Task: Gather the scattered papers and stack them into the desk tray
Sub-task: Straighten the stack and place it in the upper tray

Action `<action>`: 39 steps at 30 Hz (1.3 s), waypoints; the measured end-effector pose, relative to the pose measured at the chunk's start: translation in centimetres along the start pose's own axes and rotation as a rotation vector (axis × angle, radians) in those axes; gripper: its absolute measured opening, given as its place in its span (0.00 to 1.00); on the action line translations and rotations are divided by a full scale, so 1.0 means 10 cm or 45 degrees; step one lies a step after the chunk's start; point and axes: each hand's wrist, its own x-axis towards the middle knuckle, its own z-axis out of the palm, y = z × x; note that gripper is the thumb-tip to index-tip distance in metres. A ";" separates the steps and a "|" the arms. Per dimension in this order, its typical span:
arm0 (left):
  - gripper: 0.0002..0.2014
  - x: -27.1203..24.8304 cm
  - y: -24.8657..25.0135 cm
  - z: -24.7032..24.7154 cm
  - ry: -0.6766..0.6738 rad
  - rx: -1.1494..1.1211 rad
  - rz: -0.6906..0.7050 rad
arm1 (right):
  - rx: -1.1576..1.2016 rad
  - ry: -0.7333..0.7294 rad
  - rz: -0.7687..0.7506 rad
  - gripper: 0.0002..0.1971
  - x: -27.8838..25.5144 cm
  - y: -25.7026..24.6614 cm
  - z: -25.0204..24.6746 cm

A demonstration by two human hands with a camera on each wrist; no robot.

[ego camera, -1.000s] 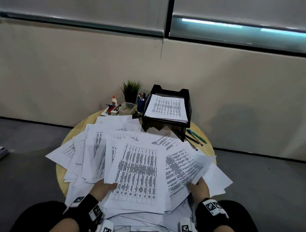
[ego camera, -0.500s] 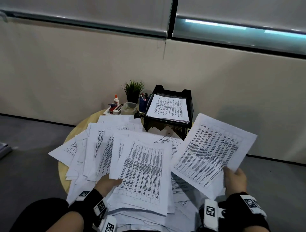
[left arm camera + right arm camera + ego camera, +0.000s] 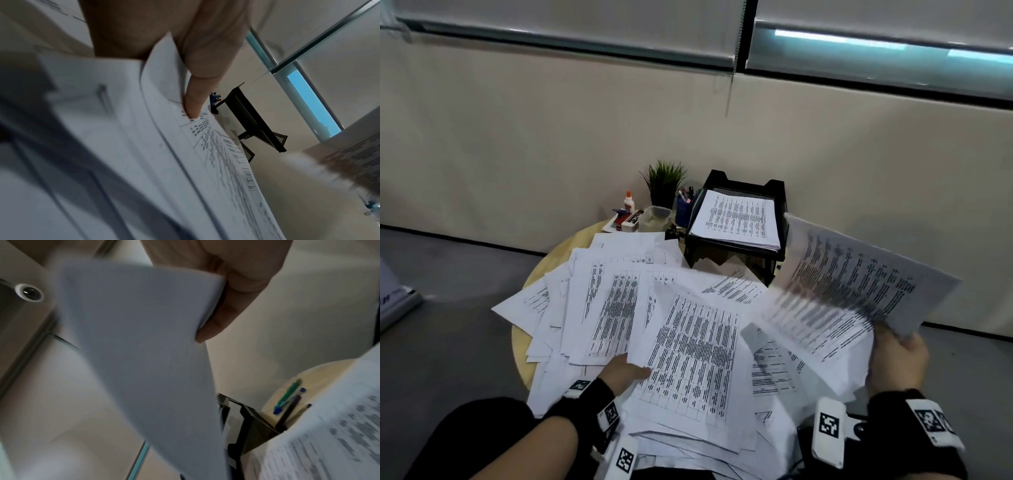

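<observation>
Printed white papers [image 3: 619, 301] lie fanned over a round wooden table [image 3: 519, 346]. A black mesh desk tray [image 3: 736, 255] at the table's far side holds a stack of sheets [image 3: 738, 219]. My right hand [image 3: 893, 359] pinches a small bundle of sheets [image 3: 839, 291] by its near edge and holds it lifted, blurred, right of the tray; the right wrist view shows the bundle [image 3: 144, 345] under my thumb [image 3: 232, 308]. My left hand [image 3: 625, 371] pinches the near edge of a sheet [image 3: 688, 356] atop the pile, thumb [image 3: 197, 91] on its printed face.
Behind the papers stand a glue bottle [image 3: 629, 201], a small plant [image 3: 664, 181], a clear tub [image 3: 655, 217] and a blue pen cup [image 3: 684, 209]. Pens [image 3: 287, 395] lie on the table right of the tray. A wall runs close behind; grey floor surrounds the table.
My right hand has lifted a bundle of sheets off the pile's right side and swung it up and to the right. The left hand has stayed on the top sheet.
</observation>
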 end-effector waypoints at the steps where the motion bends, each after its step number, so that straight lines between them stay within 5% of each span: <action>1: 0.08 0.01 -0.01 -0.01 -0.014 -0.010 -0.002 | -0.007 -0.019 -0.004 0.03 0.02 -0.04 0.02; 3: 0.27 0.13 -0.09 -0.04 -0.034 -0.028 0.020 | -0.010 -0.094 0.005 0.06 0.02 -0.09 0.05; 5: 0.36 0.20 -0.12 -0.05 -0.025 -0.031 0.014 | -0.022 -0.217 0.040 0.07 -0.02 -0.10 0.09; 9: 0.25 0.04 0.08 -0.01 0.060 0.065 0.026 | -0.236 -0.431 0.188 0.08 -0.17 0.16 0.16; 12: 0.30 0.04 0.16 -0.03 0.103 0.157 0.012 | -0.418 -0.557 0.272 0.10 -0.31 0.49 0.17; 15: 0.19 0.02 0.22 0.00 0.125 0.311 -0.007 | -0.578 -0.653 0.327 0.10 -0.41 0.74 0.18; 20: 0.19 0.12 0.18 0.00 0.136 0.417 -0.041 | -0.826 -0.800 0.378 0.12 -0.45 0.92 0.33; 25: 0.31 0.17 0.23 0.03 0.171 0.325 -0.120 | -1.164 -0.907 0.425 0.40 -0.45 0.86 0.49; 28: 0.20 0.21 0.23 0.04 0.191 0.272 -0.060 | -1.407 -1.014 0.385 0.41 -0.51 0.81 0.57; 35: 0.52 0.24 0.17 0.11 0.095 0.144 -0.029 | -1.669 -1.109 0.150 0.38 -0.67 1.02 0.72; 39: 0.24 0.21 0.19 0.18 -0.024 0.197 -0.075 | -1.578 -1.151 0.125 0.41 -0.76 1.07 0.69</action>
